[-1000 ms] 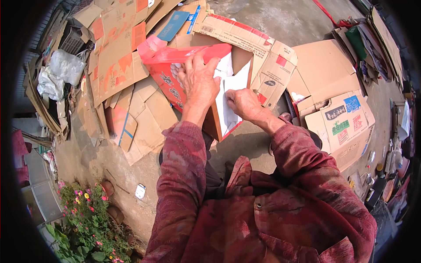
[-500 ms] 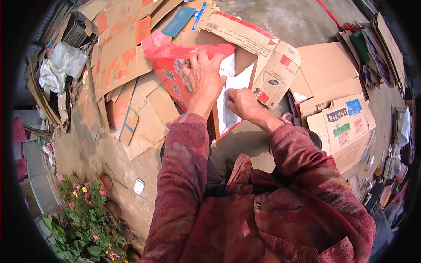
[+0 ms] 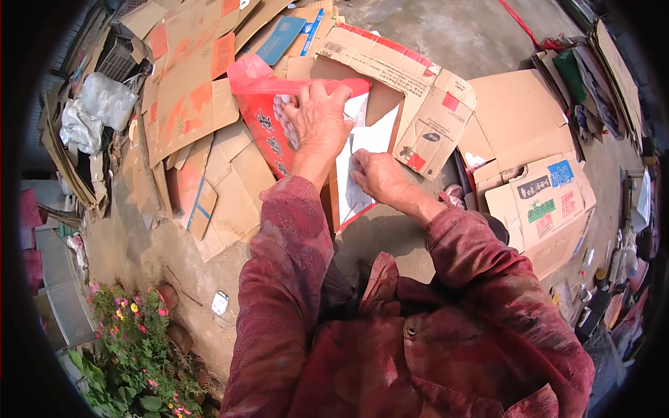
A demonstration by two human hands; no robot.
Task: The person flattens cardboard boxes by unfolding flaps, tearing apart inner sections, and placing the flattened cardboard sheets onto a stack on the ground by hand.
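A red box (image 3: 259,132) with dark printed characters and a white inside stands tilted in front of me. My left hand (image 3: 320,129) grips its upper edge, fingers bent over the red rim. Closed at the white inner panel (image 3: 373,136), my right hand (image 3: 387,180) has its fingers curled against the box; they hide whatever they pinch. Behind the box lies a flattened brown carton (image 3: 435,115) with red markings.
Flattened cardboard (image 3: 188,90) is piled at the upper left, beside white plastic bags (image 3: 104,108). An opened carton (image 3: 540,202) stands at the right. Flowering plants (image 3: 139,334) are at the lower left, near a small white item (image 3: 220,303) on the ground.
My right hand has moved slightly down and left along the white panel. The red box has shifted a little, while my left hand keeps its hold on the rim.
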